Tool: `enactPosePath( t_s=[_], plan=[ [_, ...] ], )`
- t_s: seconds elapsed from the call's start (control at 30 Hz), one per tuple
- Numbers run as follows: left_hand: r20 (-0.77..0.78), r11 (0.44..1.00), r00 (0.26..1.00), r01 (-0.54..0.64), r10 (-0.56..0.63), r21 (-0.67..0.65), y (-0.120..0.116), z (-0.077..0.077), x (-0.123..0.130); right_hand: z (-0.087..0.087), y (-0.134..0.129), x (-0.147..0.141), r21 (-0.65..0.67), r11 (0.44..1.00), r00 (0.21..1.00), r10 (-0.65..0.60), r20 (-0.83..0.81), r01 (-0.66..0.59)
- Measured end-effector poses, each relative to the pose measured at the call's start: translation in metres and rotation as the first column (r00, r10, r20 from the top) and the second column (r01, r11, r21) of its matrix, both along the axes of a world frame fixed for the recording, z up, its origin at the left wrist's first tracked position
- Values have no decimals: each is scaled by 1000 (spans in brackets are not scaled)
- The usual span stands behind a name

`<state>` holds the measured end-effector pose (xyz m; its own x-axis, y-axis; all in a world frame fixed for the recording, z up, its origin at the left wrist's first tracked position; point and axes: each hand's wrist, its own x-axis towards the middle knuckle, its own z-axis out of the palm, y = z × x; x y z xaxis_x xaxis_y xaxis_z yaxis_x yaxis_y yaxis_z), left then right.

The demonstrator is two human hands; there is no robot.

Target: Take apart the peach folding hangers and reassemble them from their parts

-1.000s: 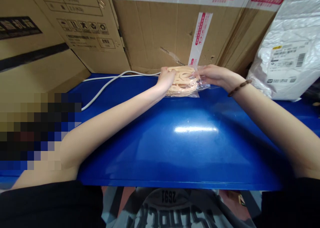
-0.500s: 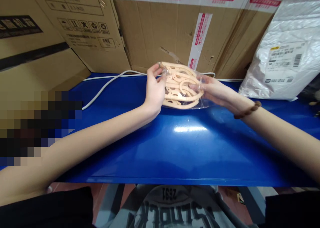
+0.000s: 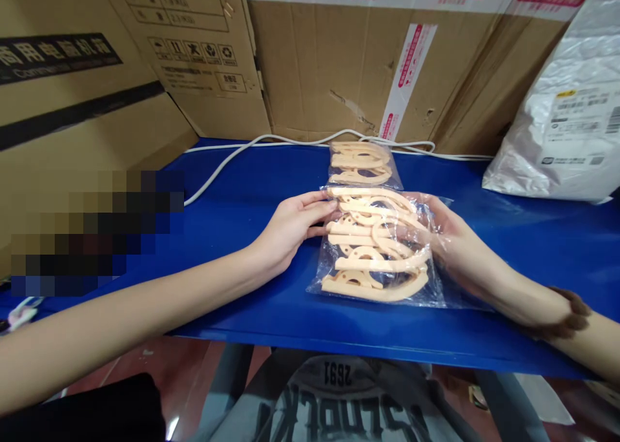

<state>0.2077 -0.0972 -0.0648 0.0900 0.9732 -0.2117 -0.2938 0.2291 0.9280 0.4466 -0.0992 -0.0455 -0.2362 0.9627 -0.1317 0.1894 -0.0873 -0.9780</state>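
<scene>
A clear plastic bag of beige folding hangers (image 3: 378, 258) is between my hands, over the blue table near its front half. My left hand (image 3: 300, 225) pinches the left edge of the bag, thumb on top and fingers partly beneath. On the opposite side my right hand (image 3: 448, 235) grips the bag's right end, its fingers partly seen through the film. Directly behind lies a second clear bag of similar beige hangers (image 3: 361, 164), flat on the table and touched by neither hand.
Cardboard boxes (image 3: 334, 73) line the back, with another large carton (image 3: 58, 106) at the left. A white cable (image 3: 223, 169) runs along the rear of the blue table (image 3: 232, 209). A white mailing bag (image 3: 547, 138) leans at the right. A blurred patch covers the left side.
My hands have come nearer to me with a bag of hangers, which now lies lower in view. The second bag behind it now shows. The view has shifted slightly.
</scene>
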Motion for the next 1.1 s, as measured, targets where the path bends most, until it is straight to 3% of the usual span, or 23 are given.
enactPosePath(
  t_s=[0.17, 0.33, 0.57, 0.83, 0.93, 1.1],
  plan=[
    [-91, 998, 994, -63, 62, -7, 0, 3, -13, -3, -4, 6, -50, 998, 1000, -28, -13, 27],
    [-189, 955, 940, -262, 286, 141, -5, 14, -28, -2, 4, 17, -30, 996, 995, -83, 52, 84],
    [-116, 778, 813, -491, 571, 392, -5, 34, -58, 0, 7, 25, -22, 995, 986, -96, 139, 100],
    [-55, 531, 633, -595, 772, 603, 10, 52, -84, 10, 19, 20, 24, 1000, 941, -23, 337, 16],
    [-92, 544, 622, -592, 778, 595, 12, 59, -80, 11, 27, 22, 38, 999, 885, 9, 465, -30],
    [1, 650, 775, -530, 632, 545, 11, 76, -59, 19, 42, 35, 130, 974, 651, 23, 759, -186]
  ],
)
